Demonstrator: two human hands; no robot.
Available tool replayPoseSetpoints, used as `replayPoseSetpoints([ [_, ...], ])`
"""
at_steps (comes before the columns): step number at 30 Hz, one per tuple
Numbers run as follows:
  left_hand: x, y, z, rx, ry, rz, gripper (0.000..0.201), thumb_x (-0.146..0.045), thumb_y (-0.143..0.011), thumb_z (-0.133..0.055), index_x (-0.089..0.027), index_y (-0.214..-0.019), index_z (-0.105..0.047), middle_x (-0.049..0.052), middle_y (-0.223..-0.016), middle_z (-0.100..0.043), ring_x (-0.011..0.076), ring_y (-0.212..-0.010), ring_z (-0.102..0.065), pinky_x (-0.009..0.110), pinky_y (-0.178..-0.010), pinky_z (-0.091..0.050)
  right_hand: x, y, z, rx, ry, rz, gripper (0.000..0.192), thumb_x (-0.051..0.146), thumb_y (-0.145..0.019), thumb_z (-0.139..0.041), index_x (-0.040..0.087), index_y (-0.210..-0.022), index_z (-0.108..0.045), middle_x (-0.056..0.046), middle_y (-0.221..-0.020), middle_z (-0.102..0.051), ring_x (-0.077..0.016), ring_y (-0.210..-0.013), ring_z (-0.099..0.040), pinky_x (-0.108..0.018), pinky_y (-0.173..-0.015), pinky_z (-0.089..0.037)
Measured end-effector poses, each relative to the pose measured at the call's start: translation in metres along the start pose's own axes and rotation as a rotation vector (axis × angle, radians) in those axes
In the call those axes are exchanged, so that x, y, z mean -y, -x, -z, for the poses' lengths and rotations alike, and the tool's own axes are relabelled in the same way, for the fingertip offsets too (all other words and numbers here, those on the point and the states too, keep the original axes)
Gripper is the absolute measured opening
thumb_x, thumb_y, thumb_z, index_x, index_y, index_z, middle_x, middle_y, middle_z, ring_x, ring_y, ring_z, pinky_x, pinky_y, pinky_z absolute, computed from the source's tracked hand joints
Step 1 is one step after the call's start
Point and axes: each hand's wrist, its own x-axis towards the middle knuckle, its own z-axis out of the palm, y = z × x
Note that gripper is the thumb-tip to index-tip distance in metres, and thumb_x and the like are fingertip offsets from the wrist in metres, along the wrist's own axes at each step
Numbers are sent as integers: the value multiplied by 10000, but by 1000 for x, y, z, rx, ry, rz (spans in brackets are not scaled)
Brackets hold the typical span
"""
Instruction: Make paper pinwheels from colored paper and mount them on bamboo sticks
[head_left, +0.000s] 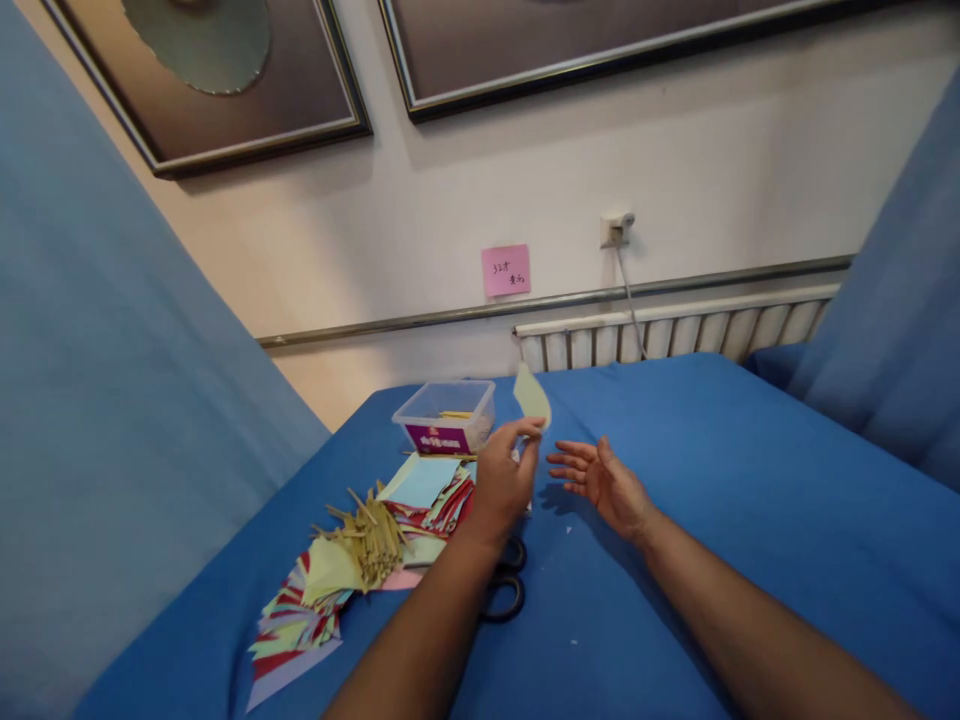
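The left hand (504, 482) pinches a pale yellow leaf-shaped paper piece (532, 396) pointing up, and the spread, empty right hand (604, 482) waits just beside it.

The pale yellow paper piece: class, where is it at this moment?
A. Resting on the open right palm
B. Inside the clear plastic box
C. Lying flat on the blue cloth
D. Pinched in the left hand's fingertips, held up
D: the left hand pinches the pale yellow paper piece upright above the cloth, while the right hand is open and holds nothing.
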Motion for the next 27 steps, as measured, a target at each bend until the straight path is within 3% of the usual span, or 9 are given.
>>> replayPoseSetpoints([
  [3,2,9,-21,207,-226,-391,175,-109,-845,-528,-205,-936,-641,53,-1045,-714,211,-1066,-604,403,-939,-421,10,-2,1,2,-206,44,566,692,-819,-494,226,-1093,-661,-93,-1118,-703,-244,-996,-659,-376,-804,-526],
  [6,11,17,-31,272,-320,-534,184,-110,-865,-520,-202,-957,-650,50,-1047,-715,222,-1115,-578,419,-956,-412,11,-8,6,-155,-234,138,342,446,-799,-681,236,-1069,-673,-49,-1120,-713,-233,-1006,-663,-363,-840,-539],
  [10,16,27,-31,302,-335,-499,220,-92,-854,-517,-192,-1008,-638,59,-1161,-677,237,-1202,-519,442,-994,-393,6,-17,17,-360,-200,172,259,278,-756,-738,205,-1001,-694,-41,-1063,-736,-227,-959,-688,-347,-854,-558],
  [15,1,44,-32,323,-259,-445,238,-114,-857,-502,-188,-1046,-625,67,-1196,-656,224,-1198,-518,428,-1008,-398,0,-20,37,-471,-138,168,181,227,-746,-740,189,-920,-707,-44,-927,-761,-207,-815,-714,-312,-743,-596],
  [18,-5,52,-35,363,-249,-446,279,-111,-851,-496,-188,-1092,-614,59,-1239,-633,213,-1237,-488,406,-1031,-391,-2,-18,43,-448,-103,138,204,209,-712,-762,192,-908,-708,-33,-893,-763,-192,-742,-711,-294,-695,-601],
  [23,4,51,-37,318,-366,-302,419,-85,-833,-486,-183,-1234,-557,84,-1377,-529,243,-1305,-411,450,-1073,-348,-6,-12,39,-392,-35,60,321,203,-676,-782,198,-987,-702,-55,-979,-756,-234,-850,-716,-340,-766,-597],
  [27,15,48,-37,252,-428,-248,257,-116,-842,-509,-213,-1038,-643,58,-1363,-542,259,-1331,-377,496,-1080,-317,-9,-7,34,-385,32,-6,421,239,-657,-799,181,-1058,-689,-86,-1000,-752,-277,-861,-714,-403,-778,-592],
])
